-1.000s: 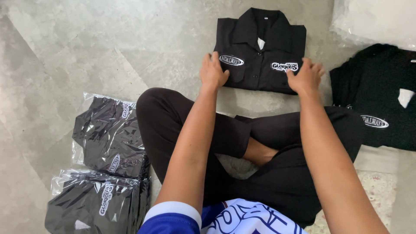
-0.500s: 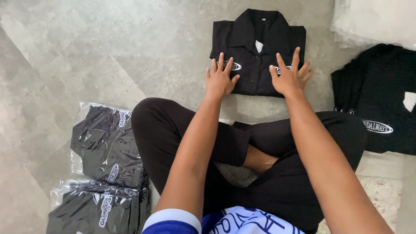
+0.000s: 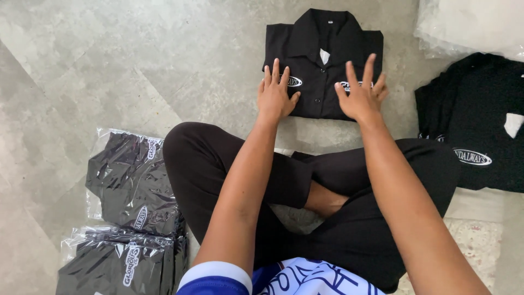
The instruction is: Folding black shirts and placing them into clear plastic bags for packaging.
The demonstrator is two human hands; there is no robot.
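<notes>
Slid nearer along the folded black shirt [image 3: 323,60] since the earlier frame, both hands now down at its near edge instead of up by the chest prints. Left hand [image 3: 274,95] flat and open, fingers spread, palm pressing the shirt's near left corner, fingertips just short of the oval white print. Right hand [image 3: 360,97] likewise open, fingers fanned and lifted slightly, heel of the palm on the near right corner, fingertips over the second white print. Nothing gripped by either; only pressed flat against the cloth.

Folded into a neat rectangle, collar at the far end, small white tag inside the neck, button placket down the middle, lying on the grey mottled floor [image 3: 109,60] straight ahead of the crossed legs in black trousers [image 3: 349,186]. Bare foot tucked between the knees.

Off to the right, well apart from the folded one, a second black shirt [image 3: 480,125] spread loosely, white oval print near its lower part and a white tag showing. At the far right corner, clear plastic wrapping [image 3: 475,24] heaped on the floor. On the near left, beside the left knee, two bagged black shirts [image 3: 131,218] in glossy clear sleeves, one overlapping the other. At the very bottom, blue and white patterned top [image 3: 284,278].
</notes>
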